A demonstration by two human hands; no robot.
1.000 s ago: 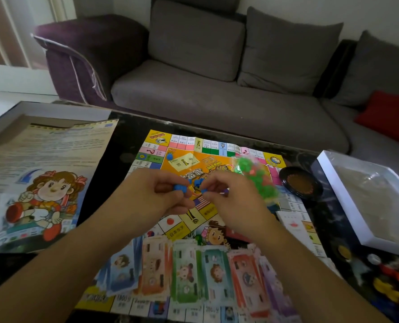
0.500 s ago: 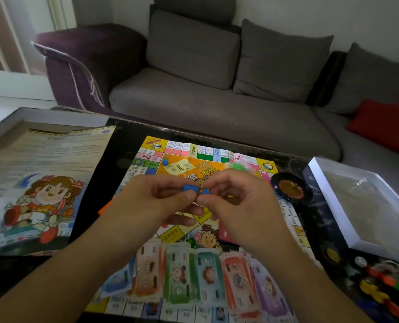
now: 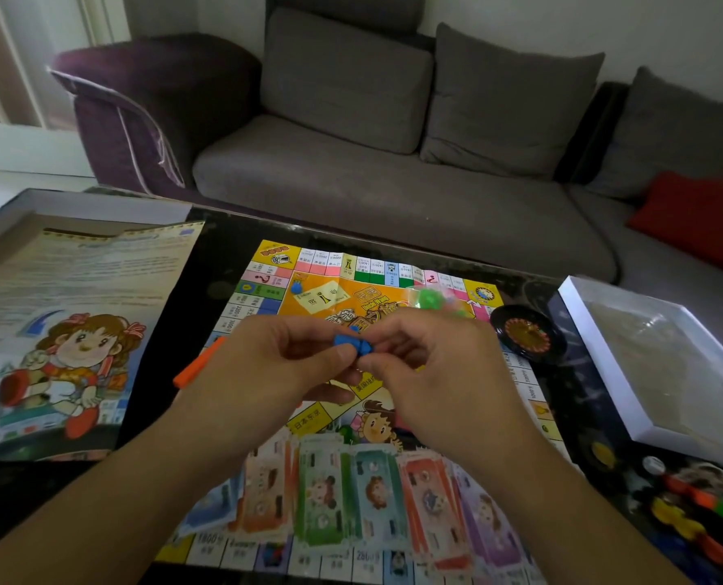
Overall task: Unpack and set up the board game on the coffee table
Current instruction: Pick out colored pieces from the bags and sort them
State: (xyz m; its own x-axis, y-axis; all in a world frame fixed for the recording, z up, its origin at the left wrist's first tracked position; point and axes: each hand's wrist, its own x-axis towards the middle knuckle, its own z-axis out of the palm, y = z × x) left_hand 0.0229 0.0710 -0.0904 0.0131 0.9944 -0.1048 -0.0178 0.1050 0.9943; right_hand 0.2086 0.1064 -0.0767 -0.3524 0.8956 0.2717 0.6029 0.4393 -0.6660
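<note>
Both hands pinched on the blue game piece (image 3: 352, 344), held above the game board (image 3: 397, 301).

Left hand (image 3: 275, 365) thumb and fingers clamped the piece's left end; right hand (image 3: 431, 373) fingertips gripped its right end, piece bridging the two. Board lay flat on the dark coffee table (image 3: 220, 242), play money bundles (image 3: 351, 496) fanned along its near edge. Roulette wheel (image 3: 527, 334) sat at the board's right edge, box lid (image 3: 596, 352) further right.

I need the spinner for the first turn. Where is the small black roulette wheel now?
In the head view the roulette wheel lies right of the game board, at its far right corner, between the board and the white box tray.
</note>
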